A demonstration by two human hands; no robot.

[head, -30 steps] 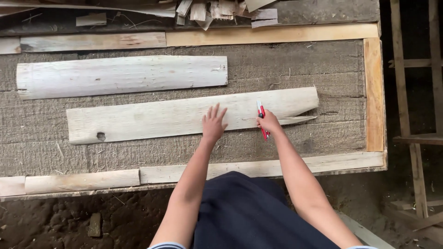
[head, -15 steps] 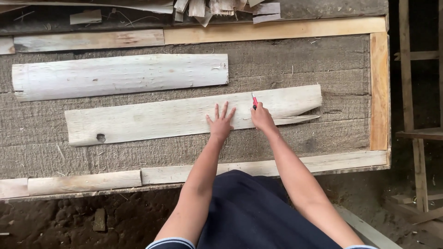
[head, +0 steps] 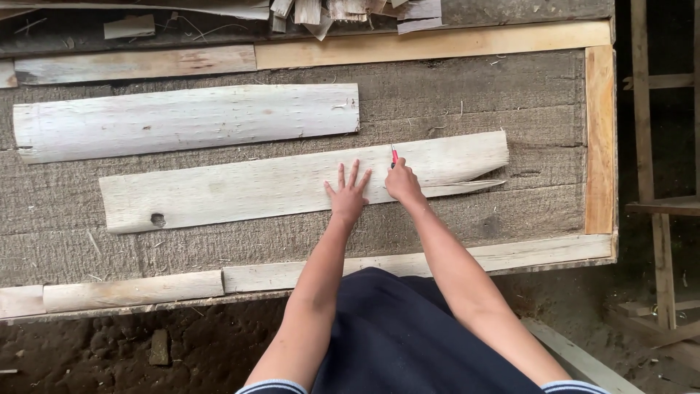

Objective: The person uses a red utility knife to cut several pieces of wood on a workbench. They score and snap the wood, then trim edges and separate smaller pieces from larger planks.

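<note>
My left hand (head: 348, 198) flat, fingers spread, pressing near plank (head: 292, 182) on workbench (head: 452, 80). My right hand (head: 402, 182) fist-pinching red pencil (head: 394, 155), tip on plank's top edge; 2nd plank (head: 182, 120) behind

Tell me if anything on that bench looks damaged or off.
The near plank under the left hand is split at its right end, with a thin sliver peeling off the lower edge, and has a dark knot hole near the left end. It lies slightly askew.
</note>
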